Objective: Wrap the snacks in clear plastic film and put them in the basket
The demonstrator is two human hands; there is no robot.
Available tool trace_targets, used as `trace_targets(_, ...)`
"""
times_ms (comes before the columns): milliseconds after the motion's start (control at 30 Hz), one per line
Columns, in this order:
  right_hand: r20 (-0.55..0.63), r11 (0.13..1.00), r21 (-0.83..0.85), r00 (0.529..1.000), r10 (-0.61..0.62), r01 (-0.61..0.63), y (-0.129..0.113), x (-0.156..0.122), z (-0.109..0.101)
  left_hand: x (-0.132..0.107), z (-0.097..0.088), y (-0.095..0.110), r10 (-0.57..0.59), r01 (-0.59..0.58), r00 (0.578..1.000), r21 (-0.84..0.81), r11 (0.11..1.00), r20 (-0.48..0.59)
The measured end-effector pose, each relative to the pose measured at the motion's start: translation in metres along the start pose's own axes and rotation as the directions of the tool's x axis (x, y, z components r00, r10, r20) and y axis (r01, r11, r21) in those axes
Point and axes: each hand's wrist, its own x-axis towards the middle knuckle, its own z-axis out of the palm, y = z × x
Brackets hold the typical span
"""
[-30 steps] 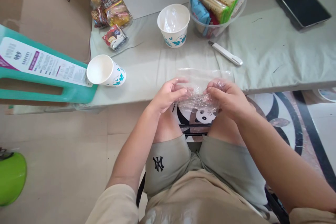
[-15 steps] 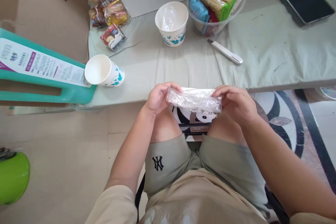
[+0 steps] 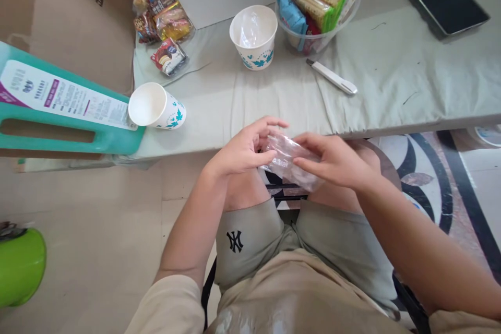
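Above my lap, just in front of the table edge, both hands hold a crumpled clear plastic wrapper (image 3: 287,159). My left hand (image 3: 248,148) is on its left end, with the thumb against the film and the fingers curled over. My right hand (image 3: 332,159) pinches the right part between thumb and fingers. Beyond them on the table stands a paper cup (image 3: 256,55) with a blue leaf pattern and some clear film inside. Another such paper cup (image 3: 172,112) lies tilted at the left, beside a green jug (image 3: 74,143).
A white utility knife (image 3: 332,77) lies near a clear tub (image 3: 354,10) of packaged snacks. More wrapped snacks (image 3: 168,18) sit at the back left by a cardboard box (image 3: 78,21). A black tablet-like device (image 3: 446,2) rests at the right. A light cloth (image 3: 211,115) covers the table.
The wrapper was stretched out flat between both hands; now it is bunched up and slanted. My hands have come closer together, the right one moving left.
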Motion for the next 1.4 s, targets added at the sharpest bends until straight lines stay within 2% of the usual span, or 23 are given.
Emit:
trace_targets(33, 0.014, 1.0, -0.002, 1.0, 0.021, -0.02, -0.001, 0.002, 0.004, -0.001, 0.002, 0.002, 0.052, -0.05, 0.991, 0.023, 0.998, -0.123)
trace_targets(67, -0.028, 0.999, -0.005, 0.999, 0.046, -0.046, -0.002, 0.003, 0.009, -0.003, 0.005, 0.002, 0.108, -0.097, 0.954, 0.052, 0.994, -0.281)
trace_targets(100, -0.109, 0.998, 0.008, 0.992, 0.067, -0.067, -0.001, 0.003, 0.014, -0.006, 0.008, -0.001, 0.147, -0.129, 0.894, 0.071, 0.989, -0.424)
trace_targets(133, -0.195, 0.996, 0.048, 0.977, 0.083, -0.075, 0.0, 0.001, 0.018, -0.009, 0.011, -0.005, 0.15, -0.137, 0.845, 0.063, 0.989, -0.513)
trace_targets(167, -0.258, 0.992, 0.111, 0.962, 0.088, -0.061, 0.002, -0.001, 0.022, -0.014, 0.014, -0.01, 0.117, -0.122, 0.837, 0.027, 0.992, -0.534)
trace_targets(233, -0.294, 0.97, 0.24, 0.955, 0.044, 0.029, 0.005, -0.008, 0.029, -0.025, 0.021, -0.021, 0.021, -0.049, 0.917, -0.061, 0.997, -0.399)
trace_targets(300, -0.287, 0.946, 0.293, 0.957, -0.048, 0.136, 0.009, -0.014, 0.034, -0.035, 0.027, -0.029, -0.008, -0.004, 0.984, -0.066, 0.998, -0.178)
trace_targets(367, -0.305, 0.944, 0.272, 0.947, -0.1, 0.188, 0.012, -0.019, 0.038, -0.041, 0.031, -0.033, 0.051, -0.051, 0.998, -0.003, 0.999, -0.026)
trace_targets(433, -0.324, 0.95, 0.252, 0.941, -0.095, 0.183, 0.015, -0.022, 0.04, -0.043, 0.033, -0.033, 0.108, -0.11, 0.994, 0.087, 0.99, 0.032)
trace_targets(500, -0.344, 0.946, 0.258, 0.933, -0.102, 0.199, 0.017, -0.023, 0.04, -0.043, 0.033, -0.03, 0.096, -0.094, 0.995, 0.207, 0.974, -0.002)
trace_targets(600, -0.435, 0.961, 0.174, 0.892, -0.119, 0.213, 0.017, -0.022, 0.038, -0.041, 0.033, -0.023, -0.05, 0.108, 0.986, 0.381, 0.918, -0.158)
trace_targets(667, -0.521, 0.98, 0.101, 0.849, -0.094, 0.17, 0.016, -0.021, 0.039, -0.042, 0.034, -0.022, -0.147, 0.237, 0.96, 0.413, 0.879, -0.237)
trace_targets(700, -0.546, 0.985, 0.087, 0.834, -0.076, 0.147, 0.015, -0.021, 0.04, -0.043, 0.035, -0.024, -0.179, 0.263, 0.954, 0.39, 0.882, -0.239)
trace_targets(767, -0.541, 0.984, 0.094, 0.838, -0.075, 0.149, 0.014, -0.022, 0.043, -0.044, 0.037, -0.032, -0.171, 0.212, 0.972, 0.293, 0.933, -0.158)
trace_targets(833, -0.497, 0.974, 0.108, 0.859, -0.119, 0.197, 0.013, -0.023, 0.048, -0.043, 0.04, -0.045, -0.072, 0.088, 0.994, 0.195, 0.977, -0.086)
trace_targets(933, -0.456, 0.967, 0.098, 0.874, -0.168, 0.237, 0.014, -0.026, 0.052, -0.039, 0.043, -0.059, 0.082, -0.064, 0.986, 0.127, 0.99, -0.146)
trace_targets(1100, -0.449, 0.974, 0.045, 0.875, -0.18, 0.224, 0.021, -0.027, 0.048, -0.035, 0.041, -0.061, 0.179, -0.159, 0.955, 0.102, 0.982, -0.235)
trace_targets(1167, -0.433, 0.971, 0.031, 0.879, -0.201, 0.237, 0.024, -0.026, 0.046, -0.036, 0.041, -0.061, 0.187, -0.169, 0.946, 0.089, 0.981, -0.263)
trace_targets(1233, -0.412, 0.964, 0.018, 0.881, -0.234, 0.264, 0.025, -0.026, 0.046, -0.04, 0.04, -0.063, 0.148, -0.137, 0.954, 0.06, 0.989, -0.26)
trace_targets(1333, -0.384, 0.957, -0.01, 0.882, -0.273, 0.291, 0.024, -0.024, 0.048, -0.044, 0.039, -0.063, 0.044, -0.036, 0.983, 0.048, 0.998, -0.18)
trace_targets(1400, -0.362, 0.961, -0.027, 0.893, -0.267, 0.276, 0.024, -0.024, 0.048, -0.043, 0.036, -0.06, -0.005, 0.016, 0.993, 0.099, 0.995, -0.115)
